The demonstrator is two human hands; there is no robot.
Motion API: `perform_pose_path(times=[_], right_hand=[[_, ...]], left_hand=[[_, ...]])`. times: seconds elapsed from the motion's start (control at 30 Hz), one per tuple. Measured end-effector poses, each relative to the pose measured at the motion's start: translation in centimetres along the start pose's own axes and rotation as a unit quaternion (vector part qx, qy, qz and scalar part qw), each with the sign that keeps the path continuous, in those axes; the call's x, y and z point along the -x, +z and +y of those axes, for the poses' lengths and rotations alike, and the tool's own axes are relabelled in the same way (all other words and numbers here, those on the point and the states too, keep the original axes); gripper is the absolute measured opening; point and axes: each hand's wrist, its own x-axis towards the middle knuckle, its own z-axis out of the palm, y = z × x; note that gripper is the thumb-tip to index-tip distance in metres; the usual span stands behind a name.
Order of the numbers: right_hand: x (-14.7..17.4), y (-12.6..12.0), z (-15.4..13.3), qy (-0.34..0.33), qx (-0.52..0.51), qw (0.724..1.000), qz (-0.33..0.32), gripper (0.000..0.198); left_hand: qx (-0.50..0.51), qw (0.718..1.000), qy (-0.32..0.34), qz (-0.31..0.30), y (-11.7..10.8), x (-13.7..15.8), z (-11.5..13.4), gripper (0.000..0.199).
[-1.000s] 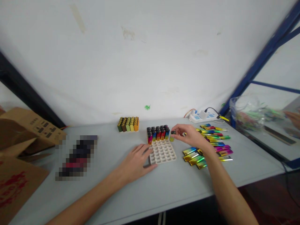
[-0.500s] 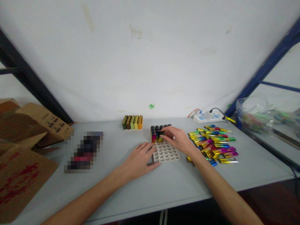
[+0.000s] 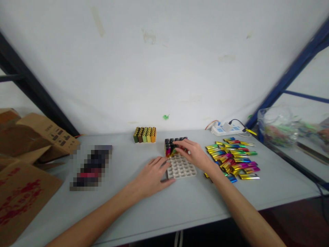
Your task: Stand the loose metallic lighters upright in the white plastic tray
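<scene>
A white tray (image 3: 182,168) with rows of small square sockets lies in front of me. Black-topped pieces with shiny coloured bodies, which look like lighters (image 3: 168,145), stand upright in its far rows. My left hand (image 3: 154,175) rests flat along the tray's left edge, fingers and thumb apart, holding nothing. Over the far rows, my right hand (image 3: 190,152) has its thumb and fingertips closed about one black-topped lighter beside the standing ones. Its fingers partly hide that lighter and its neighbours. Under and beyond the right forearm lies a loose pile of shiny metallic-coloured lighter-shaped pieces (image 3: 228,157).
A block of gold-topped green, brown, yellow and orange pieces (image 3: 145,135) stands near the wall. A power strip (image 3: 227,128) with cables lies behind the pile. Cardboard boxes (image 3: 23,195) and a blurred-out patch (image 3: 91,168) are at left; a clear plastic bag (image 3: 277,127) is at right.
My right hand's fingertips have shifted slightly left and spread a little over the far rows. The left hand has stayed on the tray's edge.
</scene>
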Motion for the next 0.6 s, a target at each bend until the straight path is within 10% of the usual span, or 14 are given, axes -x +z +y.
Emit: perform_pose_path(times=[0.37, 0.6], right_hand=[[-0.2, 0.0, 0.1, -0.006, 0.003, 1.0, 0.004, 0.027], [2.5, -5.6, 6.6, 0.192, 0.163, 0.967, 0.04, 0.027]], left_hand=[[-0.006, 1.0, 0.0, 0.002, 0.0, 0.0, -0.1, 0.044], [0.01, 1.0, 0.004, 0.01, 0.2, 0.2, -0.5, 0.043]])
